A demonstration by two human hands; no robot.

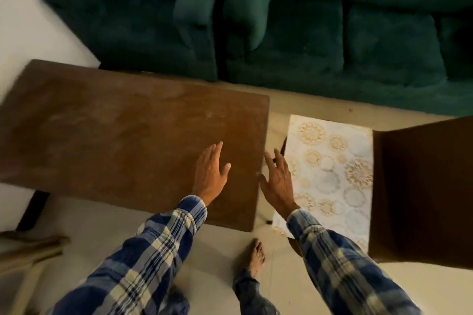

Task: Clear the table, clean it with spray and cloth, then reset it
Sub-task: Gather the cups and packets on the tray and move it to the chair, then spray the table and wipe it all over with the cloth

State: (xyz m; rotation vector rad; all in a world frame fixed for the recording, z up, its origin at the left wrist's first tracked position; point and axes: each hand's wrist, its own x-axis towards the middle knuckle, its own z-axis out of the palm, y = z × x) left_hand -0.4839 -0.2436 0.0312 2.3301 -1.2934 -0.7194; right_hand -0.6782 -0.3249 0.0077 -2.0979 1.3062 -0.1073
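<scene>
I take the brown table (115, 135) as my landmark: its top is bare, with pale smears across the wood, and no spray bottle or cleaning rag shows anywhere in view. My left hand (211, 174) is flat and spread, fingers pointing away from me, above or on the table's top near its right end; whether the palm touches the wood I cannot tell. My right hand (277, 179) is equally open and holds nothing, hovering just off the table's right edge, over the gap between the table and the patterned cloth (332, 174). That cloth, white with gold and pale blue rounds, lies to the right of the table on something lower, with its long axis running away from me, roughly parallel to the table's short right edge. Further right of the table stands a dark brown piece of furniture (422, 186), which hides the cloth's right side. Beyond the table's far edge sits the green sofa (281, 33). My bare foot (254, 256) is on the pale floor below the table's near right corner. I judge the clearing done and, if wiping is also finished, the cloth goes back on next. It lies to the right of both hands, and the right hand is plainly nearer, almost over its left edge, so that hand should lead the reach while the left stays by the table.
</scene>
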